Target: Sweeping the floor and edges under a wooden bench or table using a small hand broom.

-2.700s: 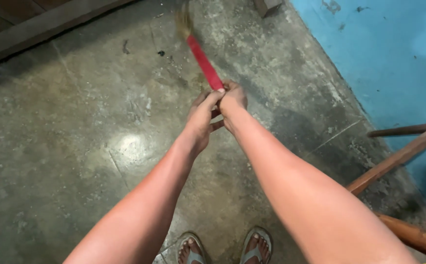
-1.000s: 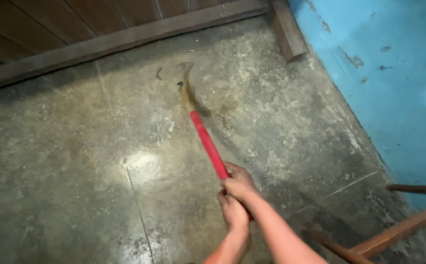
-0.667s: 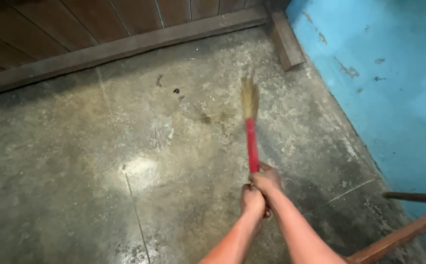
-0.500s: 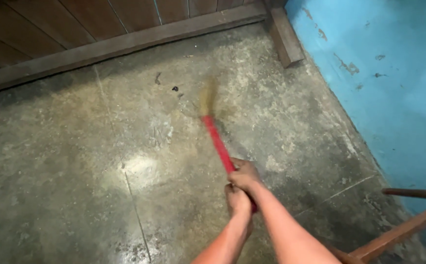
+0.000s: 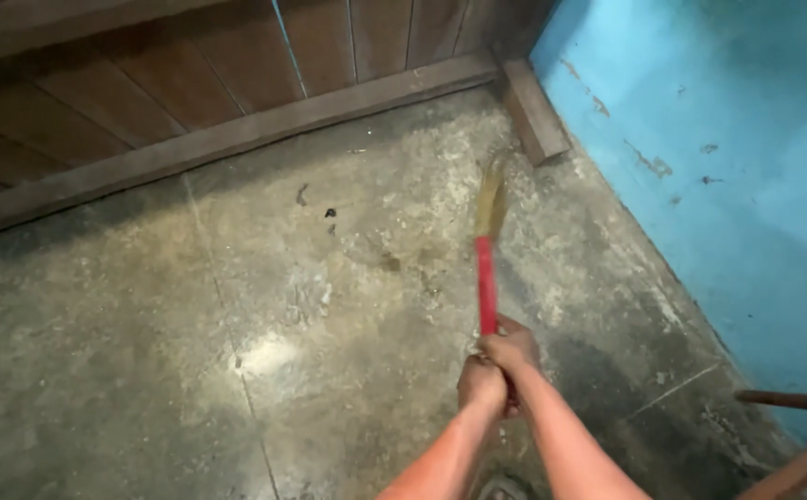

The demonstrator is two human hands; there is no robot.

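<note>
**Both hands stacked on the red grip of a light grass broom**

While my two hands sit one behind the other at the near end of the soft broom (image 5: 487, 250), the fingers of both are wrapped tight round its red handle (image 5: 487, 287). My right hand (image 5: 512, 350) is the forward one, my left hand (image 5: 482, 384) sits just behind and touches it. No gap shows between fingers and grip on either.

From my hands the broom points away toward the corner where the brown wooden wall (image 5: 237, 83) meets the blue painted wall (image 5: 718, 139). Its straw-coloured bristle head (image 5: 490, 190) is blurred, low over the concrete floor (image 5: 144, 324), near the short wooden block (image 5: 533, 120) at the foot of the blue wall. I cannot tell whether the tips touch the floor.

I judge it a light thing: a slim wrapped handle and a thin fan of dried grass, little weight out at the far end. The handle looks stiff; the bristles look soft and springy, likely to bend and to shed or snap if pressed hard. The red wrapping looks smooth, so it could turn in a loose palm. The near end, where I hold it, seems the place to take it.

Small dark specks (image 5: 329, 213) lie on the floor left of the bristles, well apart from them. Brown wooden rails (image 5: 792, 400), perhaps a chair's, show at the right edge.
</note>
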